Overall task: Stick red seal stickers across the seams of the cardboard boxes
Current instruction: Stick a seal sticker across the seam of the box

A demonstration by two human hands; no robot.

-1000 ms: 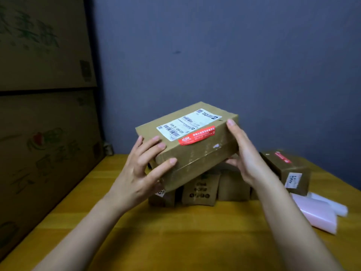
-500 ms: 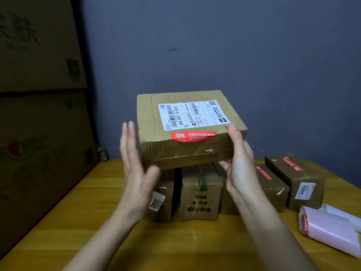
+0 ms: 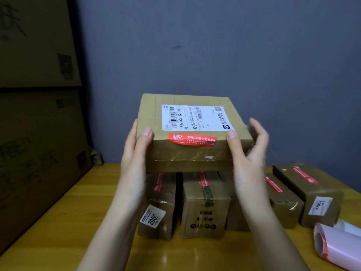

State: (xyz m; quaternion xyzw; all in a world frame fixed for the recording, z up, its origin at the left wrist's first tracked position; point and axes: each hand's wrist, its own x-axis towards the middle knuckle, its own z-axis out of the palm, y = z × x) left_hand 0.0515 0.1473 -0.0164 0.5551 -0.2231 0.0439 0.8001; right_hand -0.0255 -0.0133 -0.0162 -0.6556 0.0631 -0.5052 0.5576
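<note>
Holding the flat cardboard box (image 3: 187, 133) from both sides, I have it resting on top of the row of smaller boxes (image 3: 205, 204) at the back of the yellow table (image 3: 58, 222), or just above them; I cannot tell whether its underside touches them yet. My left hand (image 3: 134, 159) lies flat along the left side with the thumb hooked over the top front corner, so its grip is clamped on the box. My right hand (image 3: 248, 163) has its thumb on the top right corner, but the fingers stand spread and somewhat blurred beside the right side, so I judge that grip looser, more steadying than carrying. I hold it by the sides so that the top stays clear: the red seal sticker (image 3: 192, 139) runs across the front edge, just below the white shipping label (image 3: 195, 118), and neither thumb covers it. The boxes underneath already wear red strips along their tops, as do the two boxes on the right (image 3: 304, 194), so stacking here seems to gather the finished ones. The sticker roll (image 3: 338, 249) lies at the right edge, near for the next seal.
</note>
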